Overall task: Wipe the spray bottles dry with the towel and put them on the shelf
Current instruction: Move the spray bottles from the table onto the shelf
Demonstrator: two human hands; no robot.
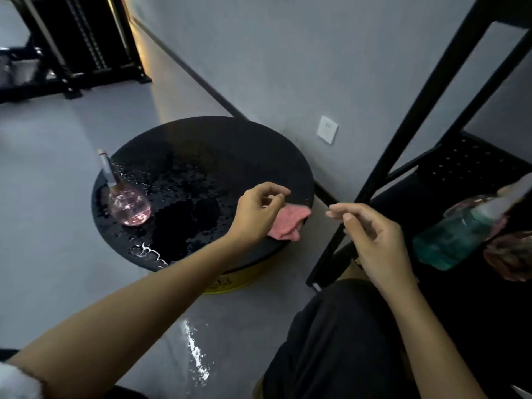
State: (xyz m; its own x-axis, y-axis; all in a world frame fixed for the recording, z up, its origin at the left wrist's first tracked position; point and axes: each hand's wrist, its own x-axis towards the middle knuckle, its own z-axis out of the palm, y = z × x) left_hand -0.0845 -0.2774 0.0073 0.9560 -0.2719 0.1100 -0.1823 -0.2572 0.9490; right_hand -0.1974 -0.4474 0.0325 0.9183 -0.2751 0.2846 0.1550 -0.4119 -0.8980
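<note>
My left hand point(256, 214) curls over the crumpled pink towel point(290, 223) at the wet round black bench point(216, 145) edge; I cannot tell if it grips. My right hand point(374, 234) is loose and empty. The round pink glass spray bottle point(129, 203) stands well apart among puddles, and wet glass could slip from me.

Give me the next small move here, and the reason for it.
Probably close the left hand on the pink towel just by its fingers and lift it. The pink spray bottle stands on the wet table, likely needing wiping; the green bottle is already on the shelf, and the right hand is free.
</note>
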